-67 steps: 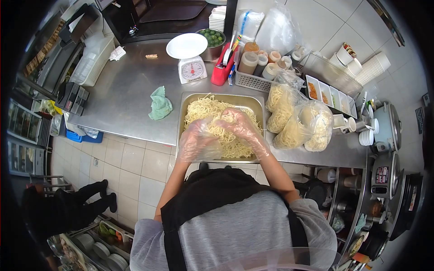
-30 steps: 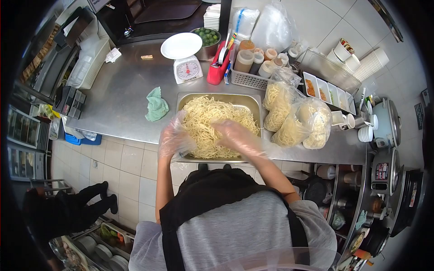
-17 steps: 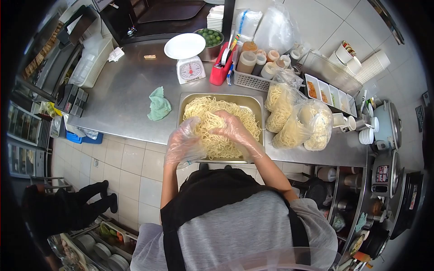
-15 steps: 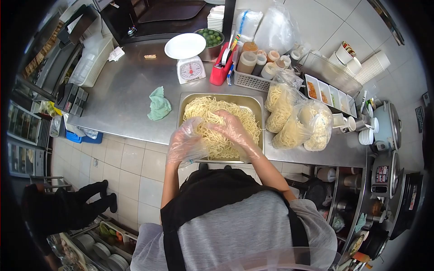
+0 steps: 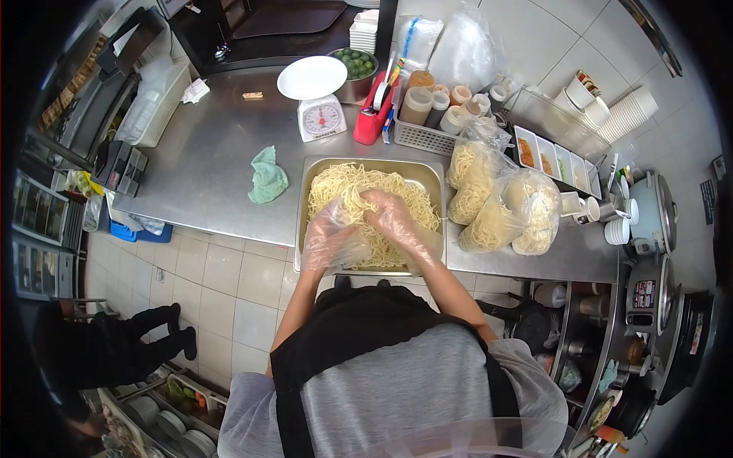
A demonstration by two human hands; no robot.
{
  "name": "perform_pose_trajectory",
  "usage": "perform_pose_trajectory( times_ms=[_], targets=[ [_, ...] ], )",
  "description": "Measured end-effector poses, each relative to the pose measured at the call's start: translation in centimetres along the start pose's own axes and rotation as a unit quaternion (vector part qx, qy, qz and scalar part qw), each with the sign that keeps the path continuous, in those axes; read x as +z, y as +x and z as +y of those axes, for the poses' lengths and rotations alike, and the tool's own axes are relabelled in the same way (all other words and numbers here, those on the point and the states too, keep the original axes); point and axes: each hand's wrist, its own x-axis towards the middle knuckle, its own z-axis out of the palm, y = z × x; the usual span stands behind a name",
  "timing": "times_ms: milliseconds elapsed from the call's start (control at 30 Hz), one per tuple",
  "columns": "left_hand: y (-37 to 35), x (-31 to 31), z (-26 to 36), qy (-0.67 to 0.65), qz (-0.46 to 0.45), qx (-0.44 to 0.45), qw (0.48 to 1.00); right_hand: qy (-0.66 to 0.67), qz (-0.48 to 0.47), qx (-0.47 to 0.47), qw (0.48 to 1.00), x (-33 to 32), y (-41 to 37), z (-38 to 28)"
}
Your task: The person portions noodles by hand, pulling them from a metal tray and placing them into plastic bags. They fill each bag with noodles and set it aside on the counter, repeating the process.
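Yellow noodles (image 5: 405, 191) fill a rectangular metal tray (image 5: 437, 172) on the steel counter. Both my hands wear clear plastic gloves. Over the left half of the tray, my left hand (image 5: 330, 233) has its fingers curled around a bunch of noodles. My right hand (image 5: 393, 217) grips the same bunch from the right, near the middle of the tray. The two hands are close together, and noodles show between them. Loose glove plastic partly covers the left palm and the noodles under it.
Bagged noodles (image 5: 489, 221) stand right of the tray. Behind it are a scale (image 5: 321, 118), a red tape dispenser (image 5: 370, 118) and a basket (image 5: 427, 139) of bottles. A green cloth (image 5: 268, 175) lies to the left. A person in dark clothes (image 5: 114, 343) is at the lower left.
My left hand has moved right, from the tray's left edge in over the noodles, closer to my right hand. The other person has shifted slightly.
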Motion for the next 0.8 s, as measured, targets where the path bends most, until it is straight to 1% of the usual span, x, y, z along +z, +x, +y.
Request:
perform_pose_trajectory(
  times_ms=[100,133,233,267,300,333,400,433,500,533,600,633,733,800],
  targets=[
    [0.8,-0.3,-0.5,-0.057,0.034,-0.053,0.996,-0.084,0.021,-0.038,0.995,0.4,-0.5,-1.2],
    [1.0,-0.5,-0.8,-0.074,0.026,-0.052,0.996,-0.128,0.032,-0.044,0.99,0.2,-0.9,-2.3],
    [1.1,-0.9,-1.0,-0.13,0.017,-0.043,0.991,-0.01,-0.012,0.013,1.0,-0.3,-1.0,-2.6],
    [1.1,-0.9,-0.9,-0.149,0.021,-0.034,0.988,0.111,-0.02,0.059,0.992,-0.4,-1.0,-2.2],
    [1.0,-0.9,-0.5,-0.17,0.026,-0.026,0.985,0.23,-0.028,0.104,0.967,-0.6,-1.0,-1.5],
    [0.9,-1.2,0.0,-0.169,0.022,-0.043,0.984,0.344,-0.036,0.147,0.927,-0.6,-1.0,-0.9],
    [0.8,-1.8,0.7,-0.167,0.008,-0.078,0.983,0.368,-0.029,0.143,0.918,-0.6,-1.1,-0.2],
    [0.9,-1.5,0.1,-0.114,-0.002,-0.047,0.992,0.381,-0.024,0.142,0.913,-0.5,-1.2,-0.1],
    [1.0,-0.8,-1.5,-0.006,-0.018,0.018,1.0,0.27,-0.008,0.089,0.959,0.5,-1.3,-0.3],
    [0.7,-0.8,0.6,-0.033,-0.033,-0.018,0.999,0.212,-0.001,0.059,0.976,0.8,-1.1,-0.5],
    [-0.4,-0.8,4.3,-0.088,-0.066,-0.093,0.99,0.18,-0.013,0.039,0.983,0.0,-1.1,-1.4],
    [-0.5,-0.5,4.1,-0.092,-0.059,-0.089,0.99,0.165,-0.019,0.03,0.986,-0.3,-1.2,-1.7],
    [-0.2,0.0,2.0,-0.116,-0.036,-0.076,0.99,0.155,-0.031,0.052,0.986,-0.4,-0.7,-0.8],
    [0.3,-0.2,0.9,-0.148,-0.019,-0.065,0.987,0.12,0.006,0.015,0.993,0.3,-0.5,-0.3]
  ],
)
